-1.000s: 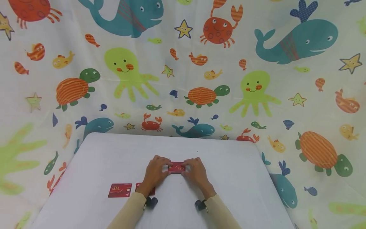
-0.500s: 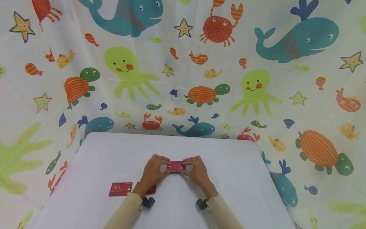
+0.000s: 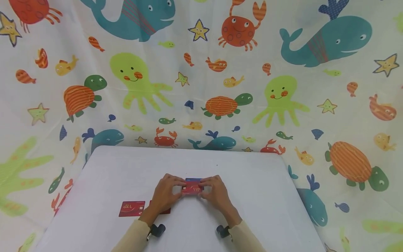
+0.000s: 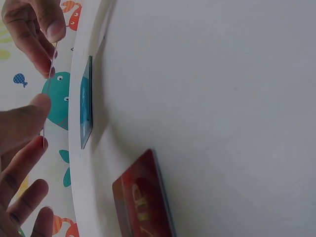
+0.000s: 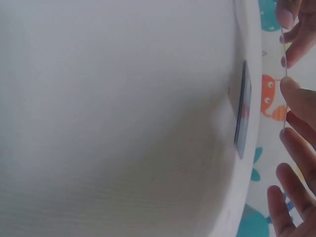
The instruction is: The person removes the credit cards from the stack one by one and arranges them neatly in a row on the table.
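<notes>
Both hands hold one red VIP card (image 3: 191,189) by its ends. My left hand (image 3: 164,194) pinches the left end and my right hand (image 3: 217,192) the right, thumbs at the near edge. In the left wrist view this card (image 4: 51,69) appears edge-on, raised off the table. Beyond and below it, a blue card (image 3: 193,179) lies on the table, mostly covered in the head view; the left wrist view shows the blue card (image 4: 86,106) as a thin layered piece. A second red card (image 3: 165,211) lies partly hidden by my left wrist.
Another red VIP card (image 3: 132,209) lies farther left on the white table (image 3: 267,203). A curtain (image 3: 201,80) printed with sea animals hangs behind the table's far edge. Each wrist carries a small dark camera (image 3: 223,231).
Both hands have drawn slightly nearer and to the left with the red card, uncovering a strip of the blue card behind it. The cards on the left stay put.
</notes>
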`<state>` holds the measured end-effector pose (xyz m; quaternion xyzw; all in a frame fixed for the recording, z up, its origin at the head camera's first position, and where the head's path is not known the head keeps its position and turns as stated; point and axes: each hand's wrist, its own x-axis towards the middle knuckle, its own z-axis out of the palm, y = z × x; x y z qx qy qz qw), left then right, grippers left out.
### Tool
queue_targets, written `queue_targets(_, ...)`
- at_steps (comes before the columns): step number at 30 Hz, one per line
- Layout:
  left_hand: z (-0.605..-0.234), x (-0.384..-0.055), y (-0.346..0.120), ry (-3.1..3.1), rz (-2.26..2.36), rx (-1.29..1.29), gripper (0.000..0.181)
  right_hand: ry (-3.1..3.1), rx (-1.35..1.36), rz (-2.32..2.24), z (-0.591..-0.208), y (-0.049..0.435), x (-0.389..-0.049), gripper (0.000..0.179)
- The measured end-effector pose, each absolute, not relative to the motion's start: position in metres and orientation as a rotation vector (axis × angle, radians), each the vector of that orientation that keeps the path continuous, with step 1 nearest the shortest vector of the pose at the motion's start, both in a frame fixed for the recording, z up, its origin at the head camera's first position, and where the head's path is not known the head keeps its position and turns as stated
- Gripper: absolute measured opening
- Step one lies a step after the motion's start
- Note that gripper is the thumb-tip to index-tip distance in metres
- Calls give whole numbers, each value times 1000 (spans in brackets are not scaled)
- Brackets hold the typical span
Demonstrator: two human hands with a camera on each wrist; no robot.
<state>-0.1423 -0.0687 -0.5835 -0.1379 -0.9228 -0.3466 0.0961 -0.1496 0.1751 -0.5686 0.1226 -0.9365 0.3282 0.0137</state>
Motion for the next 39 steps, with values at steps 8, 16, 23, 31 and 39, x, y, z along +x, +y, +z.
queue_targets(8, -580, -128, -72, -2767, -1031, -402, 34, -2919, 386, 1005, -572, 173, -135, 35)
queue_targets(16, -580, -115, -77, -2803, -1033, -413, 32, -2914, 449, 990, -579, 170, -123, 34)
queue_targets(23, -592, -108, -79, -2785, -1024, -401, 35, -2903, 474, 951, -584, 168, -118, 34)
queue_targets(31, -596, -99, -80, -2794, -986, -394, 36, -2930, 480, 951, -589, 164, -112, 32)
queue_targets(39, -596, -95, -81, -2833, -987, -366, 38, -2964, 498, 927, -591, 159, -111, 34)
